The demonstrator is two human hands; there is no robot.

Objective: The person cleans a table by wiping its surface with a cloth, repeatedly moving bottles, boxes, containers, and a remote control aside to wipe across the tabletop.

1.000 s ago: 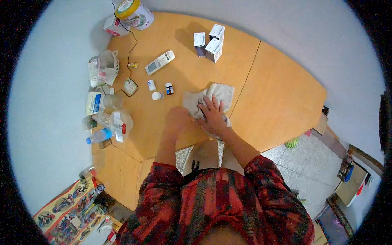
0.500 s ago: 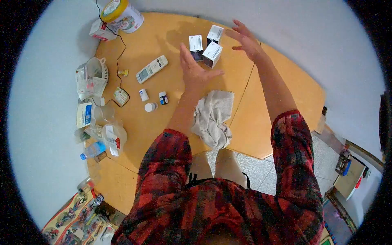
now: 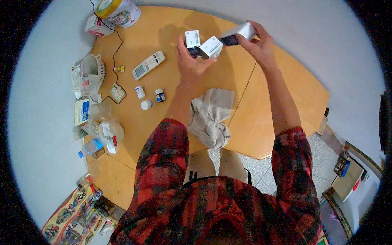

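Observation:
My right hand grips a white and dark box and holds it tilted above the far side of the wooden table. My left hand reaches to two more white boxes standing at the table's far middle, fingers around the nearer dark one. A crumpled grey cloth lies untouched on the table's near edge, between my arms.
A white remote, three small bottles, a cable, a plastic basket, a clear jug, a water bottle and a large tin crowd the table's left side. Tiled floor lies to the right.
Both hands left the cloth and reached to the far boxes. My right hand has picked one box up; my left hand has closed in on the other boxes.

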